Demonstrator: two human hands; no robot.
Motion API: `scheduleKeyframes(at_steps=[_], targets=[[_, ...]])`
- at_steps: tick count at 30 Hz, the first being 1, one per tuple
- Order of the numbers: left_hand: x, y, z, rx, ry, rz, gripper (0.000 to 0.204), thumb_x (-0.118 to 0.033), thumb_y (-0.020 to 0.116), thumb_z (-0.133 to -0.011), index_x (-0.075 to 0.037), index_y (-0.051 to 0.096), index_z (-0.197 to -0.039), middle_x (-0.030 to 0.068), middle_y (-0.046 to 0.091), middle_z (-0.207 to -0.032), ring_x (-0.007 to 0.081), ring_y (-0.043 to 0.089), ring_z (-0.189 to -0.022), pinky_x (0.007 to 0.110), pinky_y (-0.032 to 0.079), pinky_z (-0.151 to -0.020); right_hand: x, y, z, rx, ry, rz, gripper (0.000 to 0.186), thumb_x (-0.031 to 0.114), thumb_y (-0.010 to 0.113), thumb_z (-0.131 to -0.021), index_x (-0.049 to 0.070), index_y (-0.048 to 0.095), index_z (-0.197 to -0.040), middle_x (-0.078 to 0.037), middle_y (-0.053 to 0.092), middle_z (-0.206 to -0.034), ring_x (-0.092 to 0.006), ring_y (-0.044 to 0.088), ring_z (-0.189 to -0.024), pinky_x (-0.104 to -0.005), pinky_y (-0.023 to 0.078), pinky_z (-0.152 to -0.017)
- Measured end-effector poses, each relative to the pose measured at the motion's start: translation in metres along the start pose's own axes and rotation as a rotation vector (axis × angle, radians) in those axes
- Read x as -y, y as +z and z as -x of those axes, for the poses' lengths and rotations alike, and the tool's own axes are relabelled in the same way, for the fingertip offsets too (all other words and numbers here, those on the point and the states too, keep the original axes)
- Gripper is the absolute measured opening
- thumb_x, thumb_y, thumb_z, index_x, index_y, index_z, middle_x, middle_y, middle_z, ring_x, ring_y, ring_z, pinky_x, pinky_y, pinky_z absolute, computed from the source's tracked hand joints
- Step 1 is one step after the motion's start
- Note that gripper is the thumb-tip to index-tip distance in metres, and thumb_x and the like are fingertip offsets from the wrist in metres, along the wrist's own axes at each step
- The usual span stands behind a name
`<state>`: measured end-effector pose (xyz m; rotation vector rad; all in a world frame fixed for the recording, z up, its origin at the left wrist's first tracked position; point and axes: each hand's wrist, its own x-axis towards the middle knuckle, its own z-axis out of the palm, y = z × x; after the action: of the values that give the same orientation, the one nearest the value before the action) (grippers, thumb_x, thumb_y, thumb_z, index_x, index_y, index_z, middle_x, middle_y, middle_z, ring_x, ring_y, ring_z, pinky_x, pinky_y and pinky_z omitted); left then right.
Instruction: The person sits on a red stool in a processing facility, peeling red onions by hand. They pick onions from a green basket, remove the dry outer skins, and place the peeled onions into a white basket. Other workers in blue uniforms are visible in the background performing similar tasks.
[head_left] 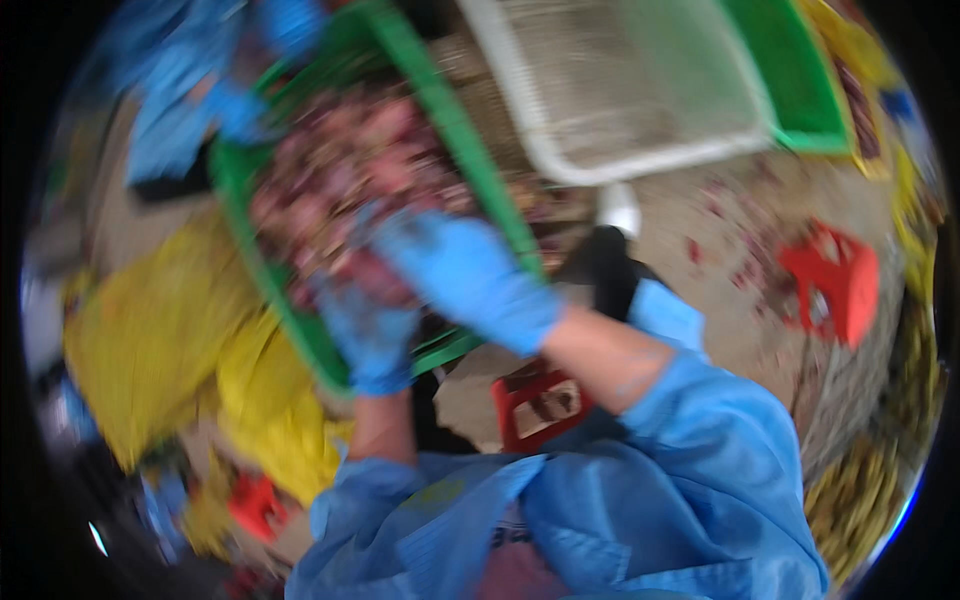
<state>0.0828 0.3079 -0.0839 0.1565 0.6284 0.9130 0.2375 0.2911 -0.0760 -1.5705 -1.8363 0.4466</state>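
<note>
A green crate (470,140) in front of me holds a heap of reddish-purple bulbs (340,150) that look like red onions, blurred by motion. Both my hands wear blue gloves with dirt-darkened fingers and are over the crate's near end. One larger red onion (375,277) sits between them. My left hand (368,335) has its fingers closed about the onion's near side. Just above the same onion lies my right hand (460,275), palm down, its fingertips smeared so their grip cannot be made out.
Another person's blue-gloved hand (240,112) touches the crate's far left side. At the upper right stands a white crate (650,155) beside a green one (790,70). Red plastic stools (835,280) are around, one right by me (540,410). Yellow sacks (160,330) lie left.
</note>
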Motion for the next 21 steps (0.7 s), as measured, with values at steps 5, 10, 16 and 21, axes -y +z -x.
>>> scheduleKeyframes(at_steps=[5, 10, 16, 21], targets=[[-0.002, -0.041, 0.003, -0.021, -0.057, 0.320, 0.048, -0.044, 0.037, -0.093, -0.012, 0.046, -0.128, 0.0089, 0.052, -0.126, 0.0254, 0.048, -0.117, 0.042, 0.036, -0.101, 0.043, 0.046, -0.017, -0.092, 0.541, -0.793, 0.027, 0.018, 0.049, -0.092, -0.001, 0.060, -0.108, -0.020, 0.064, -0.095, -0.0226, 0.064, -0.083, -0.0303, 0.049, -0.072], [-0.016, 0.001, 0.021, 0.165, -0.073, 0.430, 0.062, -0.057, 0.037, -0.088, -0.014, 0.037, -0.133, 0.0096, 0.047, -0.130, 0.0268, 0.048, -0.117, 0.050, 0.042, -0.094, 0.031, 0.036, -0.019, -0.066, 0.133, -0.514, 0.025, 0.016, 0.050, -0.091, 0.000, 0.061, -0.107, -0.018, 0.064, -0.096, -0.0297, 0.062, -0.088, -0.0338, 0.048, -0.078], [-0.029, -0.016, 0.029, -0.248, 0.157, 0.149, 0.050, -0.036, 0.053, -0.089, -0.008, 0.042, -0.128, 0.0101, 0.049, -0.125, 0.0222, 0.051, -0.111, 0.036, 0.044, -0.094, 0.052, 0.058, -0.012, 0.103, 0.073, -0.510, 0.061, 0.025, 0.068, -0.078, -0.002, 0.042, -0.126, -0.020, 0.054, -0.118, -0.0315, 0.055, -0.106, -0.0358, 0.042, -0.092], [-0.005, -0.019, 0.024, -0.230, 0.490, -0.470, 0.045, -0.020, 0.049, -0.092, -0.005, 0.039, -0.133, 0.0094, 0.046, -0.128, 0.0165, 0.046, -0.115, 0.029, 0.037, -0.099, 0.045, 0.064, -0.014, -0.027, 0.492, -1.157, 0.027, 0.012, 0.054, -0.090, -0.002, 0.058, -0.113, -0.009, 0.058, -0.113, -0.0137, 0.053, -0.103, -0.0278, 0.041, -0.092]])
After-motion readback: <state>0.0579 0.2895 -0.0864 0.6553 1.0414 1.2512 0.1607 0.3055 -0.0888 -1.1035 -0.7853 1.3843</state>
